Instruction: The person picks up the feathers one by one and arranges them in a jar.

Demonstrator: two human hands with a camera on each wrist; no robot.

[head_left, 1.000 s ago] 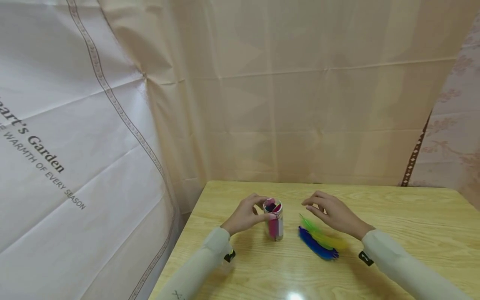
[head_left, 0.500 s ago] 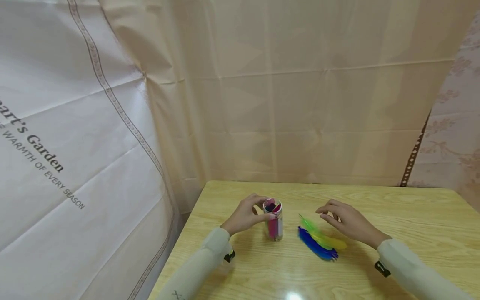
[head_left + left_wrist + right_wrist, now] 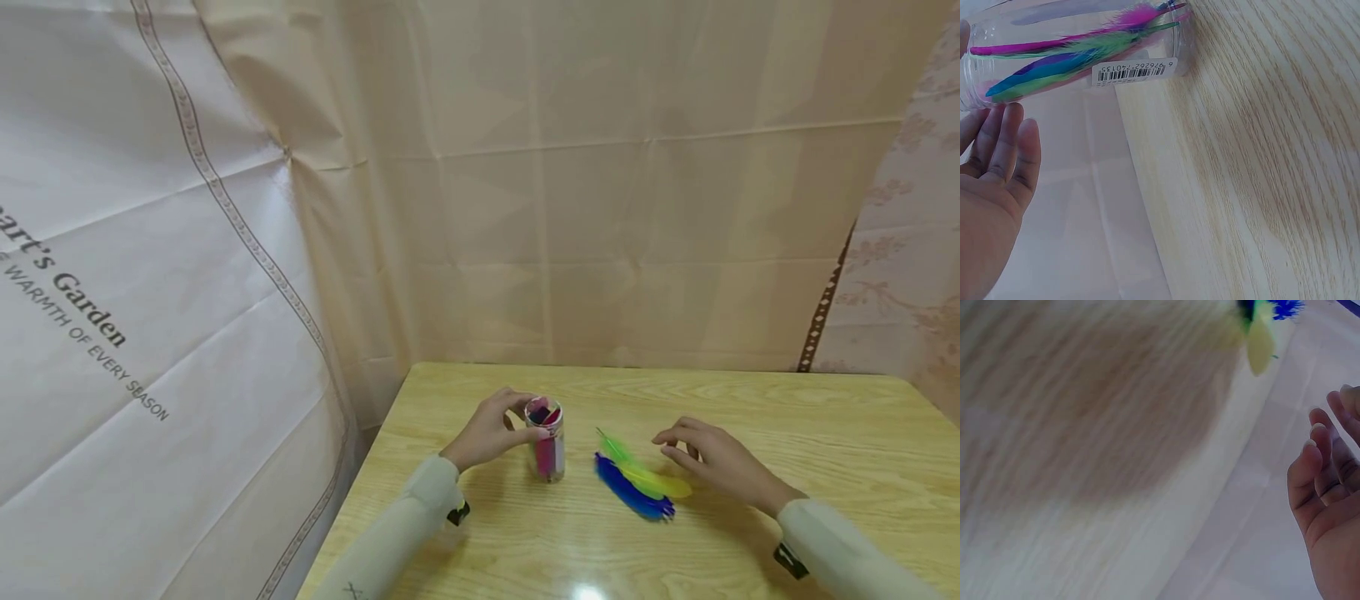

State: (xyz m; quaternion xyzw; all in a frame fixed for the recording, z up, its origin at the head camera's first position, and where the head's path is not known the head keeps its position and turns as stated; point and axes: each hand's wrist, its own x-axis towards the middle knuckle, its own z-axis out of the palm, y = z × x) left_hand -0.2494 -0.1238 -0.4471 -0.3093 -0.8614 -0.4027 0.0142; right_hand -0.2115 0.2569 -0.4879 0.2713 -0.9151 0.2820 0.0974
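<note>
A clear plastic jar [image 3: 549, 454] stands upright on the table, with several coloured feathers [image 3: 1054, 69] inside and a barcode label [image 3: 1135, 72] on its side. My left hand [image 3: 489, 430] grips the jar near its rim, thumb in front and fingers behind. To the jar's right lie a blue feather [image 3: 630, 490] and a green and yellow feather [image 3: 637, 471], side by side and touching. My right hand [image 3: 720, 458] hovers to the right of these feathers, fingers loosely bent, holding nothing. The right wrist view shows the yellow feather tip [image 3: 1261, 350] apart from that hand.
The wood-grain table [image 3: 840, 450] reaches back to a beige cloth [image 3: 600, 208] hanging behind it. A white printed cloth [image 3: 187, 292] hangs along the left side. Light glares near the table's front edge.
My right hand has drawn back to the right, away from the jar and past the feathers. The left hand stays on the jar. The green and yellow feather has settled on the table.
</note>
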